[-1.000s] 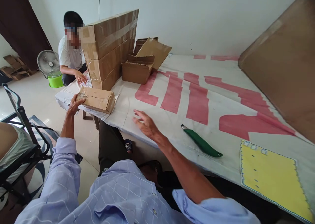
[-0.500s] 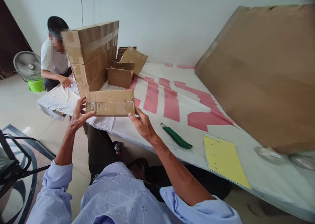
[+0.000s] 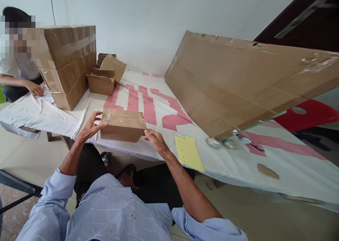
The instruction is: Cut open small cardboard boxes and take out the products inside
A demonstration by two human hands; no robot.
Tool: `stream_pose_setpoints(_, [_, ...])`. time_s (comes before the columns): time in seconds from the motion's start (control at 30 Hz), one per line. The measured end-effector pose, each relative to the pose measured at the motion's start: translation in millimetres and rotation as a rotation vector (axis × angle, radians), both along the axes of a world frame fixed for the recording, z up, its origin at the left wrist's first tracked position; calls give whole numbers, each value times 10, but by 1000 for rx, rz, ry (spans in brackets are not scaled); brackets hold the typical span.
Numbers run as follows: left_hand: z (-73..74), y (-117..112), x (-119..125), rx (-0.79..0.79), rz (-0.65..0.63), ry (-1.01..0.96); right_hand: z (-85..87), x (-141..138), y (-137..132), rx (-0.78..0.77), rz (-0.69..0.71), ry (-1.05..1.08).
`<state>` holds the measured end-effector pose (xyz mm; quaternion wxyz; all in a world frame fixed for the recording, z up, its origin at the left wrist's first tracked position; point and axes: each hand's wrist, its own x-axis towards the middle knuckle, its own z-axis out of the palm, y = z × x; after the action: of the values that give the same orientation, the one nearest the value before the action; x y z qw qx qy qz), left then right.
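A small taped cardboard box (image 3: 122, 132) is held level at the table's near edge, its seamed top and long front side showing. My left hand (image 3: 92, 127) grips its left end, thumb along the front and fingers partly behind. At the right end, my right hand (image 3: 157, 141) pinches the near corner with thumb and fingers. Clear tape and a printed patch mark the box's top left. A yellow sheet (image 3: 188, 152) lies on the table just right of my right hand. The green cutter seen earlier does not show now.
Stacked taped cartons (image 3: 69, 64) stand at the left, beside a co-worker's hand (image 3: 35, 88) over paper. Behind are small open boxes (image 3: 102, 84). A large leaning carton (image 3: 225, 82) fills the right, with tape rolls (image 3: 213, 143) at its foot and a red chair (image 3: 309, 115) beyond.
My view has swung right. The box has come lower and tipped, so more of its long side shows, with both hands still on its ends. The green cutter has gone from sight.
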<state>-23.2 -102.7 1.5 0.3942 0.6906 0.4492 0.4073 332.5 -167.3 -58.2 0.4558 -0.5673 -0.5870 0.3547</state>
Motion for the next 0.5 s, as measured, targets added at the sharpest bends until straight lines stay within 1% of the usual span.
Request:
stream_pose_setpoints(0.1, [15, 98, 22, -3, -21, -32, 10, 9, 7, 4, -31, 69])
stream_pose_setpoints(0.27, [-22, 217, 63, 6, -17, -61, 54, -128, 104, 44, -55, 92])
stream_pose_setpoints(0.37, [-32, 233, 63, 0, -44, -98, 25, -185, 101, 77, -95, 80])
stream_pose_setpoints(0.43, [-22, 221, 57, -5, -85, -120, -4, -199, 57, 94, -108, 77])
stream_pose_setpoints(0.5, [-6, 197, 51, 0, -124, -102, -25, -204, -8, 106, -102, 81])
